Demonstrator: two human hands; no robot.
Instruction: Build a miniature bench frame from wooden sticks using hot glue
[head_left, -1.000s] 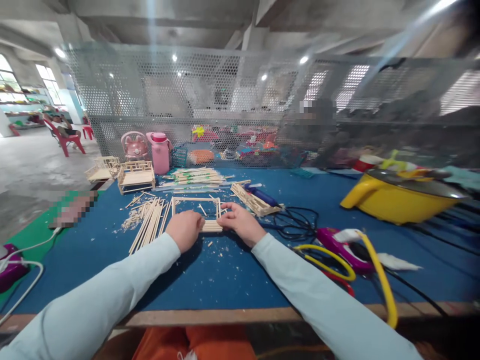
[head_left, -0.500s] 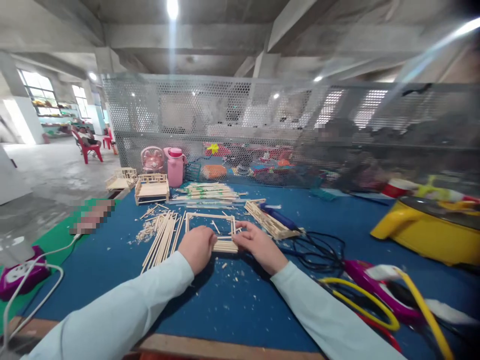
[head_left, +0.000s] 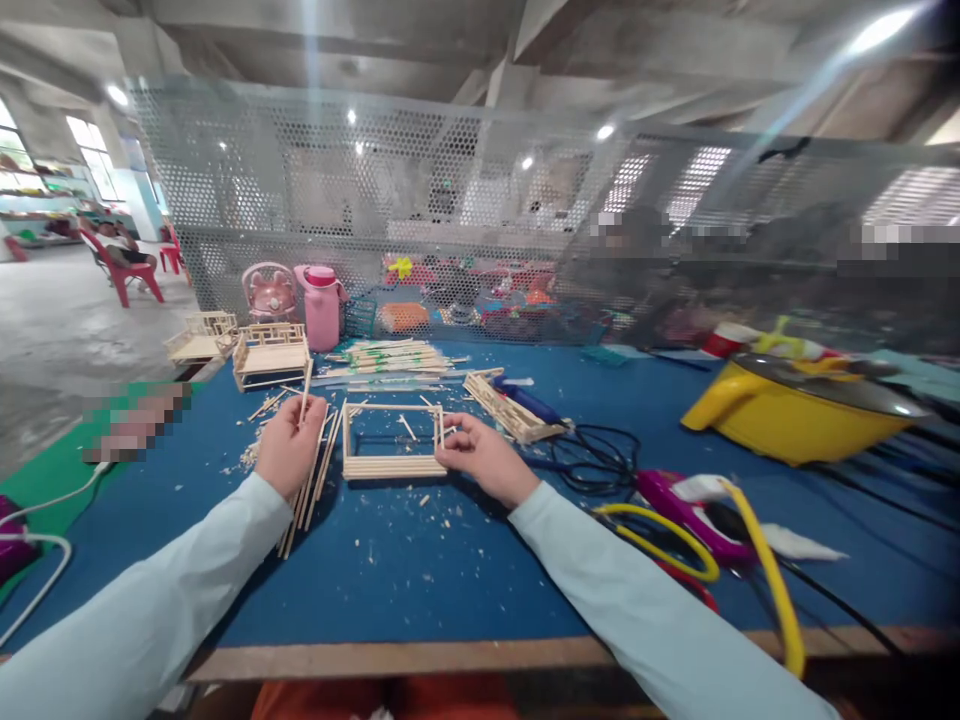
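Stick frame: on tabletop.
Left hand: I pinch one stick, left of frame.
Right hand: I pinch its right end.

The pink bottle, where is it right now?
In the head view, the pink bottle stands at the far edge of the blue table, left of centre, just right of the pink bear-faced item.
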